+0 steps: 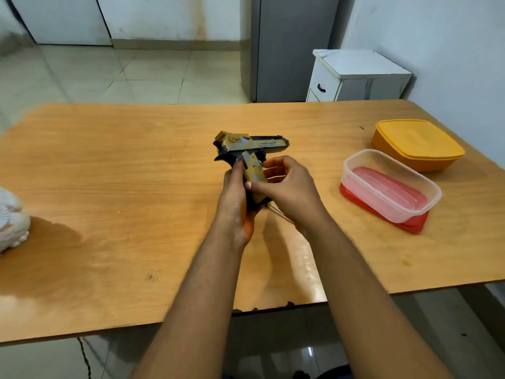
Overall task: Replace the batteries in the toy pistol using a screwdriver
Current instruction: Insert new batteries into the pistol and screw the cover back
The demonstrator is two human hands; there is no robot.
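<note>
The toy pistol (250, 149), dark blue with tan camouflage patches, is held above the middle of the wooden table (109, 187), barrel pointing right and grip pointing down toward me. My left hand (235, 198) grips the back of the pistol's handle. My right hand (287, 187) pinches the front of the handle with thumb and fingers. A screwdriver (278, 212) with a thin metal shaft lies on the table under my right wrist, mostly hidden. No batteries are visible.
A clear plastic container (390, 184) stands on a red lid at the right. Behind it sits a closed orange box (415, 143). White fabric (11, 217) pokes in at the left edge. A white cabinet (355, 75) stands beyond the table.
</note>
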